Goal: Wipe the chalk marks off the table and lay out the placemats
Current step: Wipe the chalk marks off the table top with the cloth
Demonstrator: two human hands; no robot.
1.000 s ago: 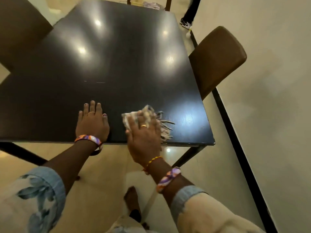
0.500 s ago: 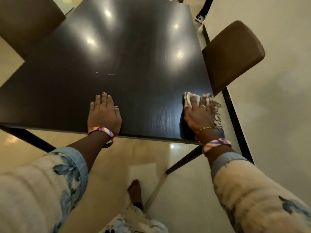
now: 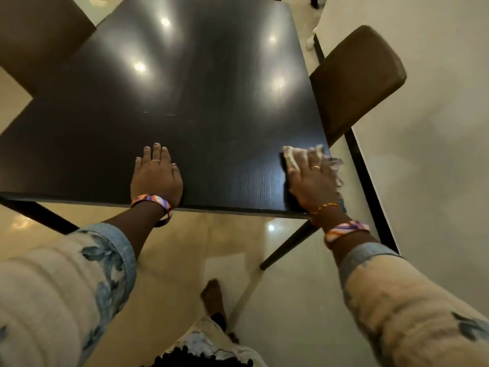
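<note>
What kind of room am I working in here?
Probably a home dining area: a dark dining table with padded brown chairs at its sides, on a glossy tiled floor.

Dim, ceiling-light glare on table [image 3: 211,88]

brown chair [image 3: 357,80] at right of frame | second brown chair [image 3: 39,35] at upper left | glossy beige floor [image 3: 185,247] below

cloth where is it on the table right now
In the head view the cloth lies under the right hand at the table's near right corner, beside the brown chair.
</note>
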